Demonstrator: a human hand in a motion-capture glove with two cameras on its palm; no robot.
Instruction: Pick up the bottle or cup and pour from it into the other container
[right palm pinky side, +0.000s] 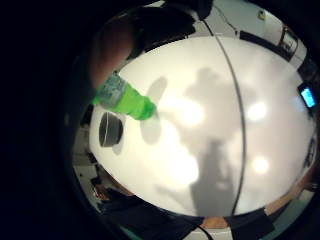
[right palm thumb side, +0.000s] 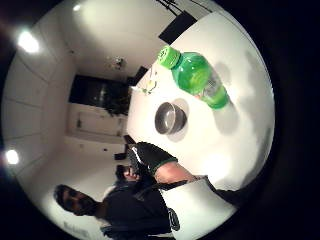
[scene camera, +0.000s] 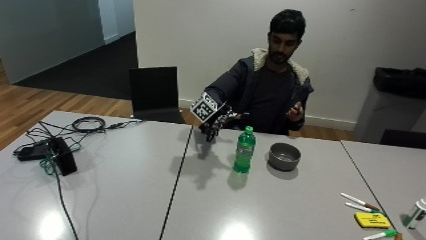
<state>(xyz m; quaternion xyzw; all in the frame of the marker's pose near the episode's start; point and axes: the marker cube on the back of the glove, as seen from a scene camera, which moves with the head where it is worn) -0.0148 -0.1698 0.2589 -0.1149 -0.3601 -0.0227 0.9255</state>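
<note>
A green plastic bottle (scene camera: 244, 150) with a green cap stands upright on the white table (scene camera: 120, 200). A grey metal cup (scene camera: 284, 156) sits just beside it, on the side away from my hand. My gloved right hand (scene camera: 213, 127) hovers above the table a short way from the bottle, fingers hanging loosely and holding nothing. Both palm views show the bottle (right palm pinky side: 125, 97) (right palm thumb side: 197, 77) close by, with the cup (right palm pinky side: 110, 129) (right palm thumb side: 170, 118) next to it. The person's bare hand (scene camera: 295, 111) is raised at chest height, away from the table.
A black chair (scene camera: 154, 94) stands behind the table. Cables and a small black box (scene camera: 60, 155) lie at the far left. Markers (scene camera: 359, 202) and a yellow eraser (scene camera: 371, 219) lie near the front right corner. A seam (scene camera: 174, 185) runs across the tabletop.
</note>
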